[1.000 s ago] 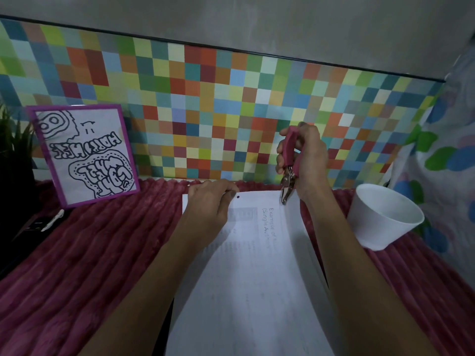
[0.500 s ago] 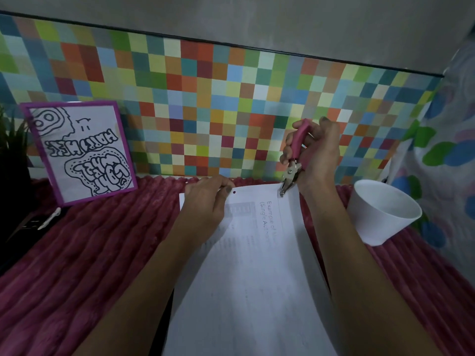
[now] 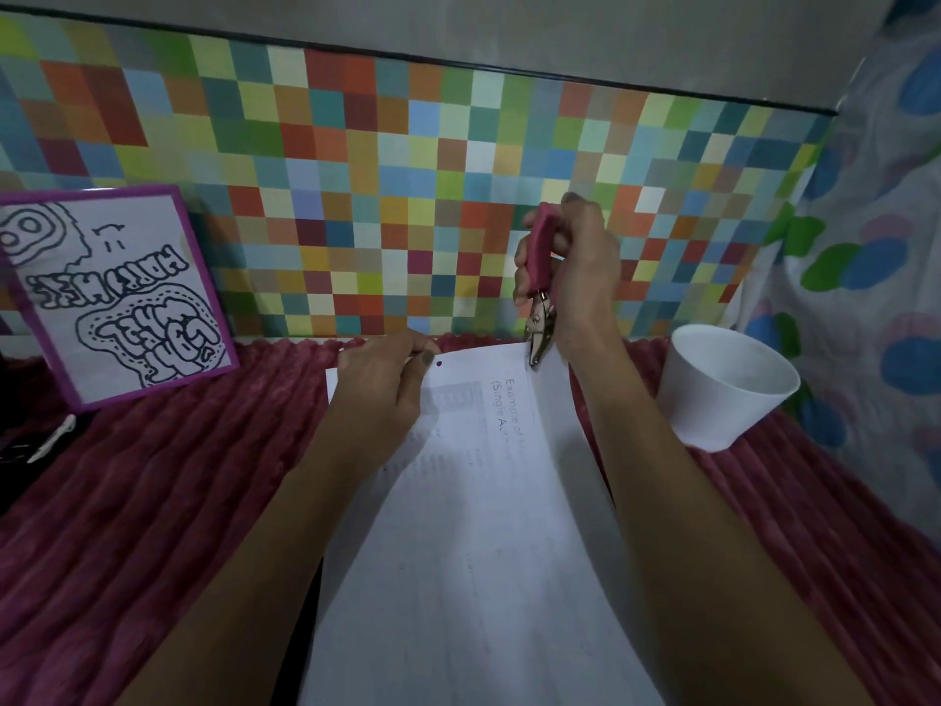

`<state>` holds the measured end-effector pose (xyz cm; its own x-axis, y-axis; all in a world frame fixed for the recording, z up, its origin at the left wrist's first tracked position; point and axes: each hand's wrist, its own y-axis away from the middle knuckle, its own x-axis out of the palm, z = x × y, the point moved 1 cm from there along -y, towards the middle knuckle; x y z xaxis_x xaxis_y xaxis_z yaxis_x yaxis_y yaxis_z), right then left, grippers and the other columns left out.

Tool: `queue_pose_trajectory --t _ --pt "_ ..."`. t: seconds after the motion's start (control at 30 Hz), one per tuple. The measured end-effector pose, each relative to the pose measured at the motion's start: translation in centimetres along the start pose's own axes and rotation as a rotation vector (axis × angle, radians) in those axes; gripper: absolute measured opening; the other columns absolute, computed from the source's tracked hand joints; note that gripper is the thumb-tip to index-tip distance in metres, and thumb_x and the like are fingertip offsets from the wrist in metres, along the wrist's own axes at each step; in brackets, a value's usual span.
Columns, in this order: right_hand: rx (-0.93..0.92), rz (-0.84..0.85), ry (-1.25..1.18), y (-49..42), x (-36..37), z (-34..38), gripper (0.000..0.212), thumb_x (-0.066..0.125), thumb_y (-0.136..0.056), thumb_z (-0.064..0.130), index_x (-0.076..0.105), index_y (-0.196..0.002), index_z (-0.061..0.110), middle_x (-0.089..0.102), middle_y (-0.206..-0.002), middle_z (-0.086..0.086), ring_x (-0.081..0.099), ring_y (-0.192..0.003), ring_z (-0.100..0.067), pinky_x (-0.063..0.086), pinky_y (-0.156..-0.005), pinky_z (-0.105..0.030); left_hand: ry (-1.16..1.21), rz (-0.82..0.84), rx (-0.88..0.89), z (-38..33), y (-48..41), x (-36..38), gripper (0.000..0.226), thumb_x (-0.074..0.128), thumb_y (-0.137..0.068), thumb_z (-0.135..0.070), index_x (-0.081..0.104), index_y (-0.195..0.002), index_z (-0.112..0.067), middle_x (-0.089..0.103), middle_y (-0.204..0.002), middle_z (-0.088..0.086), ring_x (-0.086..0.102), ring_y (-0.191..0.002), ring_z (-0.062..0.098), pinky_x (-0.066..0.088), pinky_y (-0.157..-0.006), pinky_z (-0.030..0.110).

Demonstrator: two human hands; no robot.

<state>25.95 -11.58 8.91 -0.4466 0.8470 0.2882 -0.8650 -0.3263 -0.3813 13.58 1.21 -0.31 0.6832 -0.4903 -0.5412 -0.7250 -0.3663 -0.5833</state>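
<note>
A white printed sheet of paper (image 3: 473, 527) lies lengthwise on a dark red ribbed blanket (image 3: 153, 501). One small punched hole (image 3: 439, 363) shows near the sheet's far edge. My left hand (image 3: 382, 389) rests on the far left corner, fingers curled at the edge beside that hole. My right hand (image 3: 575, 277) grips a pink-handled hole punch (image 3: 538, 277), held upright. Its metal jaws sit at the paper's far edge, right of the middle.
A white paper cup (image 3: 723, 394) stands tilted on the blanket right of my right forearm. A purple-framed black-and-white drawing (image 3: 112, 293) leans on the multicoloured checked wall (image 3: 407, 170) at far left. A patterned curtain (image 3: 876, 247) hangs at right. Dark objects lie at the left edge.
My right hand rose a little with the hole punch, then came back down so the jaws sit at the paper's far edge again. My left hand stayed on the paper.
</note>
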Motion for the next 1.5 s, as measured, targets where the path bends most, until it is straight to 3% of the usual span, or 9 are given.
queue_pose_trajectory --t 0.17,0.57,0.73,1.03,1.13,1.27,1.37,1.5 --pt "-0.033 0.000 0.058 0.2 0.8 0.3 0.039 0.044 -0.089 0.025 0.064 -0.087 -0.008 0.055 -0.057 -0.015 0.045 -0.039 -0.025 0.042 -0.043 -0.033 -0.008 0.005 0.024 0.0 -0.1 0.0 0.022 0.042 -0.094 -0.025 0.062 -0.093 -0.017 0.061 -0.084 -0.007 0.057 -0.077 0.018 0.046 -0.082 0.055" --pt "-0.061 -0.105 0.020 0.2 0.3 -0.3 0.034 0.043 -0.084 0.031 0.060 -0.073 0.004 0.050 -0.060 -0.020 0.042 -0.041 -0.026 0.038 -0.044 -0.040 0.009 0.018 0.011 -0.2 0.1 0.0 0.023 0.042 -0.093 -0.025 0.063 -0.094 -0.016 0.062 -0.086 -0.007 0.058 -0.082 0.017 0.045 -0.085 0.054" --pt "-0.079 -0.127 0.014 0.3 0.1 -0.6 0.032 0.042 -0.085 0.028 0.058 -0.075 0.001 0.050 -0.060 -0.020 0.041 -0.041 -0.025 0.037 -0.042 -0.036 -0.008 0.024 0.004 -0.1 0.1 0.0 0.024 0.041 -0.093 -0.026 0.063 -0.095 -0.016 0.064 -0.087 -0.005 0.058 -0.083 0.017 0.045 -0.086 0.054" --pt "-0.130 -0.155 0.017 0.4 -0.1 -0.9 0.027 0.041 -0.084 0.017 0.053 -0.061 0.008 0.044 -0.056 -0.019 0.036 -0.040 -0.024 0.033 -0.039 -0.034 -0.076 0.041 0.002 0.0 0.1 0.1 0.023 0.040 -0.094 -0.026 0.062 -0.095 -0.018 0.064 -0.085 -0.003 0.057 -0.082 0.018 0.044 -0.086 0.052" --pt "-0.127 -0.142 0.044 0.4 0.0 -0.8 0.026 0.042 -0.083 0.018 0.054 -0.067 0.001 0.045 -0.056 -0.020 0.037 -0.041 -0.026 0.032 -0.037 -0.036 -0.149 0.039 0.010 -0.3 0.3 0.0 0.022 0.040 -0.096 -0.024 0.061 -0.097 -0.020 0.064 -0.089 -0.004 0.056 -0.085 0.016 0.039 -0.092 0.045" --pt "-0.137 -0.116 0.073 0.5 0.3 -0.7 0.029 0.043 -0.080 0.018 0.055 -0.069 -0.005 0.045 -0.054 -0.019 0.037 -0.039 -0.025 0.032 -0.037 -0.035 -0.265 0.079 0.011 -1.9 0.3 0.4 0.024 0.041 -0.100 -0.029 0.060 -0.112 -0.024 0.064 -0.107 -0.008 0.054 -0.102 0.012 0.022 -0.100 0.034" --pt "-0.140 -0.122 0.064 0.3 0.4 -0.5 0.032 0.044 -0.080 0.018 0.051 -0.071 -0.012 0.046 -0.055 -0.019 0.036 -0.037 -0.024 0.032 -0.036 -0.032 -0.302 0.139 0.073 -3.6 -0.3 1.8 0.029 0.040 -0.100 -0.035 0.057 -0.121 -0.025 0.063 -0.119 -0.009 0.053 -0.111 0.011 0.022 -0.106 0.035" --pt "-0.170 -0.119 0.061 0.1 0.5 -0.3 0.034 0.043 -0.080 0.017 0.048 -0.071 -0.015 0.045 -0.057 -0.021 0.035 -0.041 -0.027 0.031 -0.037 -0.031 -0.355 0.206 0.103 -4.9 -1.4 3.6 0.026 0.038 -0.100 -0.034 0.057 -0.118 -0.028 0.063 -0.118 -0.011 0.054 -0.110 0.011 0.025 -0.103 0.032"
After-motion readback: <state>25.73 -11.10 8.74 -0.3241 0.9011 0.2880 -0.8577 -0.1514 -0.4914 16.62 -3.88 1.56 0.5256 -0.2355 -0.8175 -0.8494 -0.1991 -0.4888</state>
